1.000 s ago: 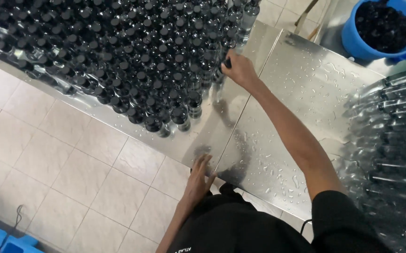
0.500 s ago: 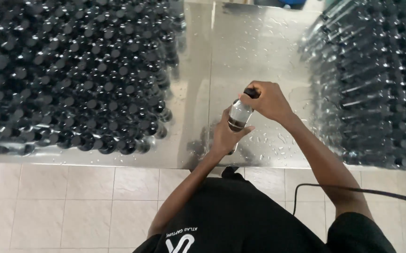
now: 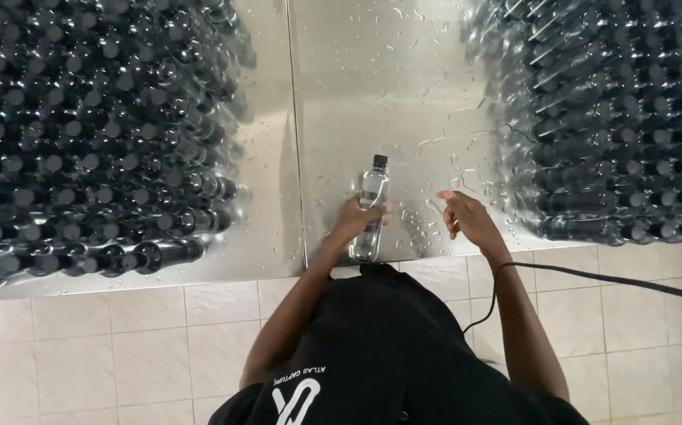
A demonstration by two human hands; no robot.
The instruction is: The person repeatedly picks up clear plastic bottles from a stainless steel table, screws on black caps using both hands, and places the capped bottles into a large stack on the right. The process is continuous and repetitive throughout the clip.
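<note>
My left hand (image 3: 359, 216) grips a clear plastic bottle with a black cap (image 3: 371, 203) around its middle, holding it upright over the wet steel table (image 3: 372, 86). My right hand (image 3: 467, 218) hangs just to the right of the bottle, fingers loosely apart, holding nothing and apart from the bottle. A dense mass of capped bottles standing upright (image 3: 81, 134) fills the table's left side. A stack of bottles lying on their sides (image 3: 608, 118) fills the right side.
A black cable (image 3: 593, 275) runs from my right forearm off to the right over the tiled floor (image 3: 105, 354). Water drops cover the bare steel strip between the two bottle masses. A seam (image 3: 297, 157) runs down the table.
My right hand has let go of the bottle's cap and moved off to the right. My left hand still holds the bottle, now lower and upright near the table's front edge.
</note>
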